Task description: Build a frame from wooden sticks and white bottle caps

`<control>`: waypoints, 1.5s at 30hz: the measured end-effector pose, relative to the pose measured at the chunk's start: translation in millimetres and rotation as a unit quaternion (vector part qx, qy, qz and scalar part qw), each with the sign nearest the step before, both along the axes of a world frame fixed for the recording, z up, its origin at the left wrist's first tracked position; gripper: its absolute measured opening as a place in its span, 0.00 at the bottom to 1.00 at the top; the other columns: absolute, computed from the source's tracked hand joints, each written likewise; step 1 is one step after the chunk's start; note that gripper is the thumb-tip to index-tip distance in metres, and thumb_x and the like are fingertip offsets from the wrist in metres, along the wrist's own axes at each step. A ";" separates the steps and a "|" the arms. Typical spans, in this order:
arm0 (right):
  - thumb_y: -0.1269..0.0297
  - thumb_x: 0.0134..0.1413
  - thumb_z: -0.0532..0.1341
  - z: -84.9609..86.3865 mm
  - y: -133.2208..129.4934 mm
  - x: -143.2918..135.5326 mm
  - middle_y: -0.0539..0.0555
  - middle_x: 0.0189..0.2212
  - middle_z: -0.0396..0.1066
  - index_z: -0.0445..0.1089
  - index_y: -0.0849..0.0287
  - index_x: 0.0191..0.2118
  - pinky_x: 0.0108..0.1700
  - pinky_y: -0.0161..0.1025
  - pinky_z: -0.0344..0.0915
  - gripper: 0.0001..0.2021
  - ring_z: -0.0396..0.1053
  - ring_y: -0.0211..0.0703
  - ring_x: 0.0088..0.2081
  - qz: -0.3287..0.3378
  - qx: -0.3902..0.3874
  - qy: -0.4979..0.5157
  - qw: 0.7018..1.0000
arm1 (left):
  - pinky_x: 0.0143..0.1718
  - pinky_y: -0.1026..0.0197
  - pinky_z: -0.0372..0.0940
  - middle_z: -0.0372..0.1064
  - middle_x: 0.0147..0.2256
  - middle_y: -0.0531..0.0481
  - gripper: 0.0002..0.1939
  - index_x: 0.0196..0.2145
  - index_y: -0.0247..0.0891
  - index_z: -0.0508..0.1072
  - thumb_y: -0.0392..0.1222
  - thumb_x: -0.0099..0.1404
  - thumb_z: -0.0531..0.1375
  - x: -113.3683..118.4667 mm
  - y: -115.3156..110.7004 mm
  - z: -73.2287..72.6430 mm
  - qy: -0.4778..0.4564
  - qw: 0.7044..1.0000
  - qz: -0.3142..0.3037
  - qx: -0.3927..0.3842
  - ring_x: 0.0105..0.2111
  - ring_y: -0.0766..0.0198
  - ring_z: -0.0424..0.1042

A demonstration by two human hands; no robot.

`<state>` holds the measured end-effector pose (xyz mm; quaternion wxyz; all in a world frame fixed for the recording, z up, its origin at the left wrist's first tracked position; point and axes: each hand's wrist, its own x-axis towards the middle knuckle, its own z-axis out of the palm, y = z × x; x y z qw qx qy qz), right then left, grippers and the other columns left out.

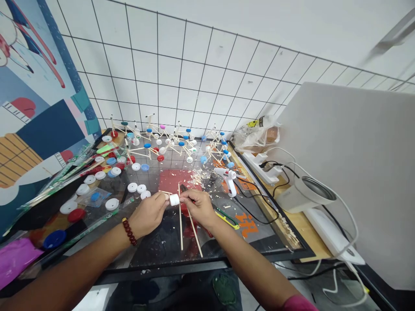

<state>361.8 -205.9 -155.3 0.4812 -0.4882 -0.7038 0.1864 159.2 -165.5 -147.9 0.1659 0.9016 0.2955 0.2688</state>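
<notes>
Left hand (149,212) pinches the white bottle cap (174,199); right hand (198,206) clamps two wooden sticks (180,224); better keep the cap steady.

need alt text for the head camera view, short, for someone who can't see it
Two bare hands meet over a glass-topped table: the left hand and right hand pinch a white bottle cap fitted with thin wooden sticks. Stick-and-cap models, loose caps and a white glue gun lie behind.
</notes>
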 end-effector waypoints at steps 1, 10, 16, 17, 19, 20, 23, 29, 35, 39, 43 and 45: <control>0.67 0.58 0.61 -0.8 0.0 0.1 0.52 0.27 0.78 0.76 0.56 0.32 0.34 0.36 0.66 0.07 0.73 0.41 0.29 0.000 -0.003 0.002 1.000 | 0.33 0.59 0.61 0.68 0.32 0.49 0.11 0.34 0.39 0.65 0.38 0.72 0.47 0.2 -0.3 -0.6 0.000 1.000 0.001 0.008 0.32 0.60 0.69; 0.69 0.56 0.61 -6.6 0.5 -0.7 0.51 0.26 0.77 0.76 0.55 0.31 0.34 0.36 0.66 0.07 0.73 0.41 0.29 -0.006 -0.015 -0.017 1.000 | 0.29 0.60 0.58 0.65 0.28 0.50 0.12 0.29 0.40 0.61 0.34 0.70 0.46 -0.5 -0.4 -5.7 0.010 0.999 0.002 0.049 0.27 0.62 0.65; 0.68 0.61 0.57 4.9 0.2 -1.0 0.53 0.33 0.79 0.77 0.55 0.40 0.39 0.37 0.70 0.10 0.75 0.42 0.35 -0.026 0.012 -0.043 0.999 | 0.31 0.61 0.60 0.66 0.26 0.52 0.11 0.30 0.39 0.65 0.39 0.70 0.49 1.9 4.1 3.5 -0.065 0.995 0.048 -0.053 0.27 0.63 0.67; 0.68 0.62 0.56 7.1 -0.1 -0.6 0.54 0.36 0.79 0.77 0.55 0.42 0.41 0.38 0.70 0.11 0.76 0.43 0.38 -0.035 0.024 -0.036 0.998 | 0.30 0.62 0.60 0.66 0.25 0.53 0.11 0.30 0.39 0.65 0.40 0.70 0.49 2.4 4.3 6.1 -0.083 0.993 0.060 -0.062 0.27 0.63 0.67; 0.68 0.63 0.55 9.9 -0.8 -0.4 0.55 0.41 0.79 0.76 0.54 0.45 0.46 0.40 0.70 0.12 0.76 0.43 0.42 -0.049 0.042 -0.025 0.998 | 0.30 0.62 0.60 0.66 0.24 0.54 0.11 0.30 0.39 0.66 0.41 0.70 0.50 3.2 3.9 10.4 -0.103 0.991 0.070 -0.057 0.26 0.64 0.67; 0.68 0.63 0.56 10.3 -1.0 -0.7 0.56 0.41 0.78 0.76 0.54 0.46 0.46 0.41 0.70 0.12 0.75 0.44 0.42 -0.054 0.046 -0.023 0.997 | 0.30 0.62 0.60 0.66 0.25 0.53 0.10 0.31 0.39 0.66 0.40 0.70 0.50 3.4 3.4 11.7 -0.107 0.991 0.069 -0.048 0.26 0.64 0.67; 0.66 0.61 0.59 9.2 -1.1 -3.2 0.55 0.39 0.79 0.76 0.54 0.44 0.45 0.41 0.69 0.10 0.75 0.44 0.40 -0.054 0.049 -0.025 0.997 | 0.31 0.61 0.60 0.68 0.27 0.52 0.09 0.32 0.39 0.68 0.40 0.70 0.51 3.7 1.6 11.0 -0.105 0.992 0.060 -0.023 0.28 0.63 0.68; 0.66 0.60 0.59 9.2 0.9 -2.4 0.53 0.32 0.78 0.76 0.56 0.35 0.39 0.38 0.68 0.07 0.74 0.43 0.34 -0.077 0.021 0.003 0.997 | 0.30 0.63 0.64 0.70 0.31 0.51 0.05 0.38 0.39 0.70 0.39 0.65 0.57 4.6 7.2 -2.4 -0.159 0.981 0.046 -0.104 0.28 0.65 0.70; 0.66 0.60 0.59 10.0 1.4 0.5 0.53 0.33 0.78 0.76 0.57 0.36 0.40 0.38 0.67 0.07 0.74 0.43 0.35 -0.078 0.003 0.027 0.997 | 0.31 0.61 0.68 0.72 0.32 0.48 0.11 0.39 0.36 0.72 0.43 0.60 0.62 6.4 12.1 -2.7 -0.223 0.954 0.086 -0.181 0.29 0.64 0.72; 0.65 0.61 0.59 8.1 0.6 -1.9 0.53 0.32 0.77 0.76 0.57 0.34 0.40 0.38 0.66 0.08 0.73 0.44 0.35 -0.071 0.011 -0.007 0.997 | 0.30 0.62 0.69 0.74 0.31 0.47 0.11 0.36 0.35 0.76 0.45 0.59 0.63 8.5 8.2 1.7 -0.223 0.950 0.068 -0.206 0.28 0.64 0.73; 0.64 0.61 0.59 8.1 0.0 -2.6 0.53 0.31 0.77 0.75 0.56 0.35 0.40 0.38 0.66 0.08 0.72 0.43 0.35 -0.069 0.015 -0.025 0.997 | 0.24 0.64 0.66 0.72 0.23 0.51 0.13 0.33 0.36 0.77 0.49 0.58 0.63 8.8 6.4 6.6 -0.225 0.935 0.080 -0.264 0.22 0.66 0.69; 0.65 0.61 0.59 8.4 -0.2 -2.3 0.53 0.31 0.77 0.75 0.56 0.35 0.40 0.38 0.66 0.08 0.72 0.43 0.35 -0.069 0.021 -0.024 0.997 | 0.24 0.63 0.67 0.72 0.21 0.52 0.15 0.34 0.36 0.77 0.51 0.59 0.62 8.5 6.8 8.4 -0.235 0.912 0.075 -0.326 0.21 0.65 0.70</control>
